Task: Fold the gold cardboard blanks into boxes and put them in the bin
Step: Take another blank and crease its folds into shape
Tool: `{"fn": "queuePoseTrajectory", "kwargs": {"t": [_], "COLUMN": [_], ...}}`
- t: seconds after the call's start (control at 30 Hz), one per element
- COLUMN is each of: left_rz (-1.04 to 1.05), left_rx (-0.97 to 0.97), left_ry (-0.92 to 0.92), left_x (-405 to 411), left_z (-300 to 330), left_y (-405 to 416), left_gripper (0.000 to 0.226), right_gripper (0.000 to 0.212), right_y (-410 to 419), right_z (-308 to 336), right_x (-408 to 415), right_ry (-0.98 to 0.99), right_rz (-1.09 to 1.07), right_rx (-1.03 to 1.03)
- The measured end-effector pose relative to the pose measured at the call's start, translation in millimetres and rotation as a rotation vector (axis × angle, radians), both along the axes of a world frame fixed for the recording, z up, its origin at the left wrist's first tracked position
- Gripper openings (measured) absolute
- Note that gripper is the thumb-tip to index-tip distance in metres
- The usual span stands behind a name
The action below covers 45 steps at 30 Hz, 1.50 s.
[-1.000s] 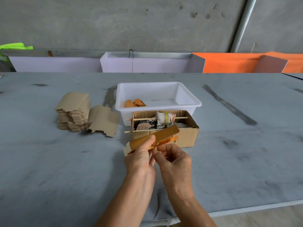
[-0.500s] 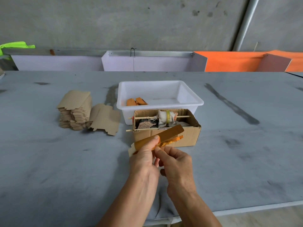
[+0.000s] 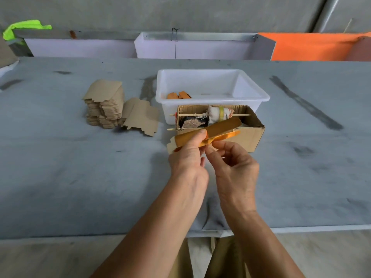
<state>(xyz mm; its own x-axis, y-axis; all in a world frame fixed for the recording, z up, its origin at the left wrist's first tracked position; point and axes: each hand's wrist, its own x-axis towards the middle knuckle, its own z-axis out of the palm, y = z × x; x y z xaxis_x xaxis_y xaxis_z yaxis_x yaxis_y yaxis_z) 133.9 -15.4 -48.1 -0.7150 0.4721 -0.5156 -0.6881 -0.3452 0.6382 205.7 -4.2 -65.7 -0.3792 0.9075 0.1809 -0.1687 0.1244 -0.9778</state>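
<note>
White bin point(image 3: 249, 93) on the grey desk point(image 3: 60, 177), holding two folded orange-gold boxes point(image 3: 178, 95) at its near left corner. Just in front of the bin, touching or nearly touching it, an open carton point(image 3: 249, 135) containing a rag-wrapped bundle point(image 3: 218, 113) on a thin stick point(image 3: 192, 114) laid across the opening, with dark scraps point(image 3: 192, 122) beneath; a second stick pokes out at the carton's near left corner. Gold blank point(image 3: 222, 126), partly folded, held above the desk in front of the carton and overlapping its near wall from this view. Left hand point(image 3: 188, 157): grip closed on the blank, thumb on its upper face. Right hand point(image 3: 234, 165): fingertips pinch the blank's lower orange edge, remaining fingers curled. Left of the bin, a stack of blanks point(image 3: 104, 105) lying brown side up, with one loose blank point(image 3: 140, 117) leaning against the stack's right side. Behind the desk, white panels point(image 3: 80, 48) and an orange panel point(image 3: 313, 47) along a concrete wall.
</note>
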Motion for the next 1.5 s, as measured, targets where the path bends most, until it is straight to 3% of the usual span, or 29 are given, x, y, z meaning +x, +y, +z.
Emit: {"fn": "queuePoseTrajectory", "kwargs": {"t": [0.13, 0.37, 0.47, 0.57, 0.77, 0.9, 1.07, 1.3, 1.5], "left_rz": [0.08, 0.1, 0.113, 0.118, 0.034, 0.049, 0.063, 0.095, 0.028], "left_rx": [0.002, -0.046, -0.06, -0.05, -0.003, 0.012, 0.032, 0.027, 0.059], "left_ry": [0.053, 0.049, 0.063, 0.074, 0.061, 0.124, 0.173, 0.194, 0.1], "left_x": [5, 9, 8, 6, 7, 8, 7, 8, 14], "left_z": [-2, -8, -11, -11, -13, -13, -13, -13, -9], "left_y": [2, 1, 3, 4, 2, 0, 0, 0, -1], "left_gripper": [0.028, 0.056, 0.052, 0.031, 0.017, 0.035, 0.018, 0.018, 0.045], "right_gripper": [0.011, 0.012, 0.014, 0.009, 0.01, 0.019, 0.025, 0.01, 0.015], "right_y": [1, 0, 0, 0, -1, 2, 3, 3, 2], "right_z": [-3, -8, -8, -4, 5, 8, 7, 1, -5], "right_x": [-3, -3, -3, -3, -2, -1, 2, -1, -5], "right_ry": [-0.015, -0.05, -0.056, -0.009, 0.066, 0.039, -0.009, 0.004, -0.059], "right_rz": [-0.078, -0.095, -0.09, -0.066, 0.044, 0.036, 0.062, -0.02, -0.091], "right_rx": [0.073, 0.084, 0.063, -0.042, -0.288, -0.372, -0.451, -0.198, 0.016]}}
